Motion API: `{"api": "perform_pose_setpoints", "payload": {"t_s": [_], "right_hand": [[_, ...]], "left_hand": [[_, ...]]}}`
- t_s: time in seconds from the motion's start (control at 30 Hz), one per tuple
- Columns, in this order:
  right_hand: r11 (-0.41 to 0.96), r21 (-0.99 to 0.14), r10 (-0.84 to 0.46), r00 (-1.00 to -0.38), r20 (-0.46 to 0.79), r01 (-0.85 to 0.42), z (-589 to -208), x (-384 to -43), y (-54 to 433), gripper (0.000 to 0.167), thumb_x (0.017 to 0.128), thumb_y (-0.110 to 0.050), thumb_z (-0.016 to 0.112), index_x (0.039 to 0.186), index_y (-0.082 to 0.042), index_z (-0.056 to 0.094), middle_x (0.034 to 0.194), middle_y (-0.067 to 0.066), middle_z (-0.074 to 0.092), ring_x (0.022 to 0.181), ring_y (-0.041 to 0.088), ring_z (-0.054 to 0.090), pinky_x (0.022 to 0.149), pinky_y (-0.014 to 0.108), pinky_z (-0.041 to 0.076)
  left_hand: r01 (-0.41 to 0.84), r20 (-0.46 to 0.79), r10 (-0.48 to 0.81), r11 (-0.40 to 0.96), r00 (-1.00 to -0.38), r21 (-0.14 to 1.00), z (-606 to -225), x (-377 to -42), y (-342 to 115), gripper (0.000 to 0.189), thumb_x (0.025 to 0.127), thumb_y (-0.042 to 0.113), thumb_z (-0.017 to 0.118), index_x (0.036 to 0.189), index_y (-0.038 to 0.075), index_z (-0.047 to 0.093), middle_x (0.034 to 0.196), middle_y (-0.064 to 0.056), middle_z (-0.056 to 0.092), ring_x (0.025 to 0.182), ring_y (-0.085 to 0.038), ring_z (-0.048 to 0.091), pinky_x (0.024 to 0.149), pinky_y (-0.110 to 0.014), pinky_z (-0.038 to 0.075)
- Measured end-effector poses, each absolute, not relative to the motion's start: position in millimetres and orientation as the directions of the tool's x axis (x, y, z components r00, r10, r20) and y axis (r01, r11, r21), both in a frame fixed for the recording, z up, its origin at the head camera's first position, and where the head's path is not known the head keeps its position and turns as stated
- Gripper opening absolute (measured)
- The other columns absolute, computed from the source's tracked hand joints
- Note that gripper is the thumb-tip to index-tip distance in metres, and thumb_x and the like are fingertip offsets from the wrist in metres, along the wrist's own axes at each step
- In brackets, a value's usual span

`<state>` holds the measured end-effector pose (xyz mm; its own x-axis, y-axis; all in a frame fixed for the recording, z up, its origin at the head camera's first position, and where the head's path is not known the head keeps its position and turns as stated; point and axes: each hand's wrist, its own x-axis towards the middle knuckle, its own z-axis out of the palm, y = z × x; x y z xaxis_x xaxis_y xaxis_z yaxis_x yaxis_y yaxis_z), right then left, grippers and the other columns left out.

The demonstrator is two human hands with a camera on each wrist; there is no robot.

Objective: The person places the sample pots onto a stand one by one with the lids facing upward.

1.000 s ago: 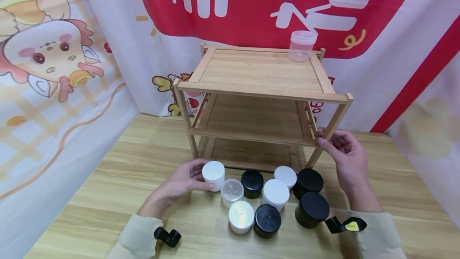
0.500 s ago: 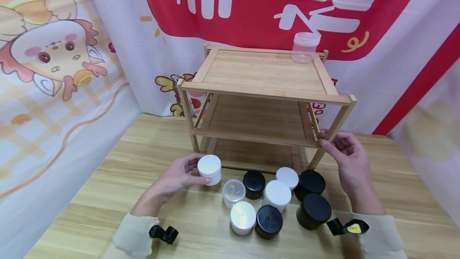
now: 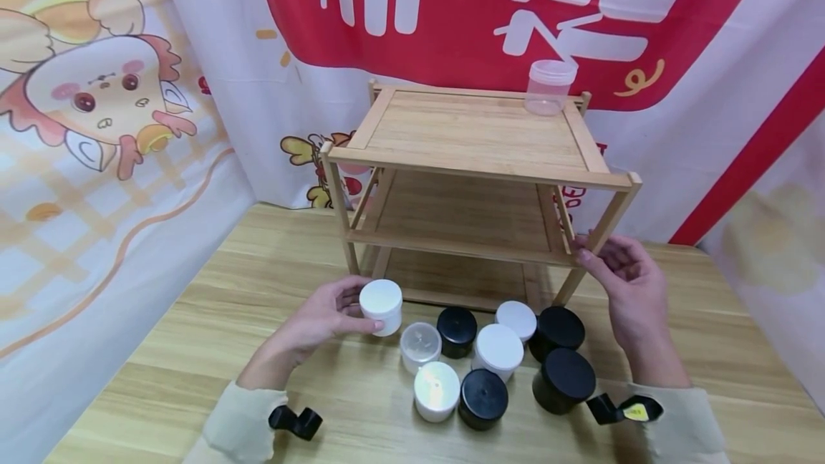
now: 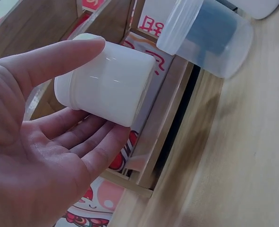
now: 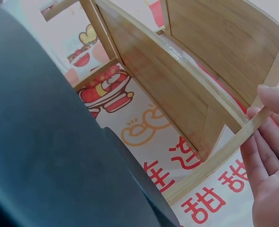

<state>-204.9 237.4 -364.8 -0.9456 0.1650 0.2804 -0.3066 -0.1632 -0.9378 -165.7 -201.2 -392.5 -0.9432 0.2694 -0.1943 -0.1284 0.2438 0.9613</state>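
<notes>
My left hand (image 3: 322, 317) grips a white lidded jar (image 3: 382, 306) between thumb and fingers, in front of the wooden shelf's left side. In the left wrist view, the thumb lies across the lid end of this white jar (image 4: 113, 82), with the fingers under it. The jar looks lifted off the table. My right hand (image 3: 631, 285) holds the front right post of the three-tier wooden shelf (image 3: 477, 131), at the middle tier's height. In the right wrist view, thumb and fingers pinch that wooden post (image 5: 215, 163).
Right of the held jar stand a translucent jar (image 3: 421, 346), black jars (image 3: 483, 398) and white jars (image 3: 499, 351), grouped before the shelf. A clear jar (image 3: 550, 88) stands at the top tier's back right corner. Printed cloth (image 3: 213, 41) hangs behind.
My left hand has drawn the white jar slightly left and up, apart from the translucent jar, then back a little rightward. The right hand stays on the post.
</notes>
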Motion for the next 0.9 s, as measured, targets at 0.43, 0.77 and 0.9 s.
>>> {"api": "perform_pose_setpoints", "payload": {"t_s": [0.43,0.77,0.9], "right_hand": [[-0.224,-0.901,0.235,-0.918,0.320,-0.371,-365.4,-204.0,227.8,0.036,0.100,0.003,0.071,0.135,0.006,0.064,0.117,0.007,0.082,0.108,0.018,0.076,0.098,0.022,0.060],[-0.233,-0.889,0.251,-0.908,0.337,-0.394,-363.8,-204.3,226.3,0.034,0.100,0.004,0.070,0.133,0.006,0.065,0.116,0.010,0.081,0.105,0.019,0.077,0.095,0.022,0.061],[-0.226,-0.897,0.264,-0.910,0.320,-0.381,-363.1,-203.6,227.1,0.033,0.100,0.003,0.070,0.133,0.004,0.066,0.114,0.008,0.081,0.105,0.018,0.076,0.094,0.021,0.061]], "left_hand": [[0.015,-0.072,0.379,0.223,-0.923,0.975,-336.9,-144.2,-187.3,0.069,0.089,0.016,0.087,0.149,0.004,0.055,0.143,-0.017,0.066,0.131,-0.031,0.065,0.115,-0.049,0.052],[0.186,0.073,0.412,0.241,-0.908,0.953,-256.6,-139.5,-162.9,0.064,0.089,0.014,0.088,0.147,0.009,0.060,0.138,-0.012,0.070,0.122,-0.029,0.069,0.104,-0.041,0.058],[0.248,0.125,0.405,0.267,-0.906,0.931,-230.5,-142.5,-153.1,0.064,0.088,0.014,0.089,0.145,0.012,0.062,0.138,-0.008,0.069,0.121,-0.028,0.070,0.107,-0.049,0.058]]}}
